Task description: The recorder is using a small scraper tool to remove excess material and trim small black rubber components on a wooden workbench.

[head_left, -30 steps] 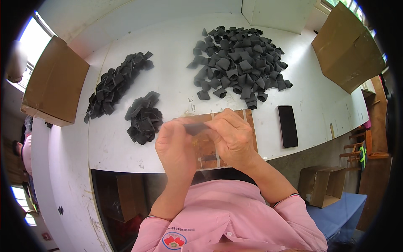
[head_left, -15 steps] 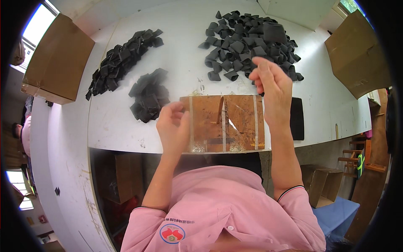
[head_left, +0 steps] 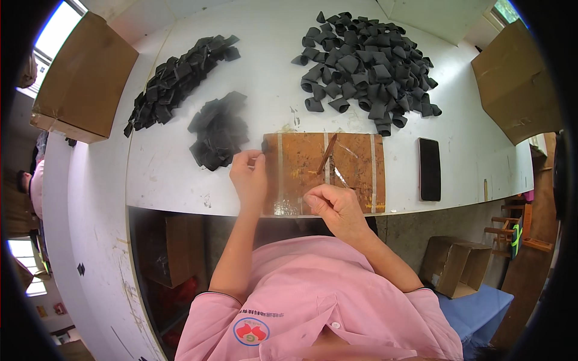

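Note:
A brown board (head_left: 355, 174) with pale tape strips lies at the table's front edge. A slim brown pointed stick (head_left: 328, 153) slants up over its middle. My left hand (head_left: 248, 177) is at the board's left edge, thumb and fingertips pressed together; a dark bit shows beside them, too small to name. Over the board's near edge, my right hand (head_left: 337, 207) has its fingers curled in a pinch, and what they hold is hidden. Left of the board lies a small heap of flat black pieces (head_left: 218, 132). Beyond it are many folded black loops (head_left: 367, 66).
Another row of flat black pieces (head_left: 180, 78) lies at the far left. A black phone (head_left: 430, 169) rests right of the board. Cardboard boxes (head_left: 87, 78) stand at both table ends. Below the table at right are an open carton (head_left: 456, 265) and a blue cloth (head_left: 481, 310).
My right hand has come back from the loop pile to the board's near edge. A square black piece seen over the pile no longer shows there. My left hand's fingers have closed together.

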The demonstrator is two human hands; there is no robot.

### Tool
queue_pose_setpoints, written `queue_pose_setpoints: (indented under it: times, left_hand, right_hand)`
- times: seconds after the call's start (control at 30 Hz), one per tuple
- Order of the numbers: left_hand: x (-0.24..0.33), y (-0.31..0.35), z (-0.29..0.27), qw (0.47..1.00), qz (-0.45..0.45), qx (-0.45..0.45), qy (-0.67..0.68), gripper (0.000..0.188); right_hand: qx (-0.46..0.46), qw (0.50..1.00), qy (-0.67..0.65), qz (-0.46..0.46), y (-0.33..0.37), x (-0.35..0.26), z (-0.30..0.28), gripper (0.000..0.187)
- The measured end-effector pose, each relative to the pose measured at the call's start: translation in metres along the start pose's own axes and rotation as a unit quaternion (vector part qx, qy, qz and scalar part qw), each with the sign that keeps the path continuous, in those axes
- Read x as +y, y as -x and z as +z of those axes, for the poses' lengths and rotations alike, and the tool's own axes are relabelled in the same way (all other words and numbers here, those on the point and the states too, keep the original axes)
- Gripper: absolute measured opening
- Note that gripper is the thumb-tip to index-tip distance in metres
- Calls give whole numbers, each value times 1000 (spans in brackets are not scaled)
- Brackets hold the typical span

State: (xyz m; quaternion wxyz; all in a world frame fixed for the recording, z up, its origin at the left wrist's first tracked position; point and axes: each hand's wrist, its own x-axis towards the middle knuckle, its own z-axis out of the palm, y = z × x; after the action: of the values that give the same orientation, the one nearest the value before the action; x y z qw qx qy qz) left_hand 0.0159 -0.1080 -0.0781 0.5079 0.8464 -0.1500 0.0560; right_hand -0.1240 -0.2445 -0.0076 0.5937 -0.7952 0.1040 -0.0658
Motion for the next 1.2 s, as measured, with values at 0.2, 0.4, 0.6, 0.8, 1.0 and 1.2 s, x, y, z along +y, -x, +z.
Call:
queue_pose_setpoints:
  times: [0.2, 0.4, 0.6, 0.8, 1.0, 1.2]
  left_hand:
    - [52, 4, -29, 798, -301, -77, 517, 9]
    - [64, 10, -45, 688, -377, -215, 581, 8]
    - [86, 20, -47, 868, -222, -239, 376, 15]
    - [94, 45, -48, 841, -183, -157, 484, 20]
    - [98, 53, -40, 878, -188, -172, 406, 11]
    - [93, 55, -40, 948, -135, -145, 250, 5]
  right_hand:
    - [29, 998, -50, 19, -6, -12, 15, 32]
    - [105, 989, -59, -86, -13, -17, 20, 50]
    - [-51, 912, -377, 156, -19, -21, 11, 29]
    - [19, 833, -521, 186, -15, -20, 8, 21]
    - [27, 856, -484, 181, -15, -15, 10, 24]
    - [214, 916, 255, -223, -10, -27, 10, 24]
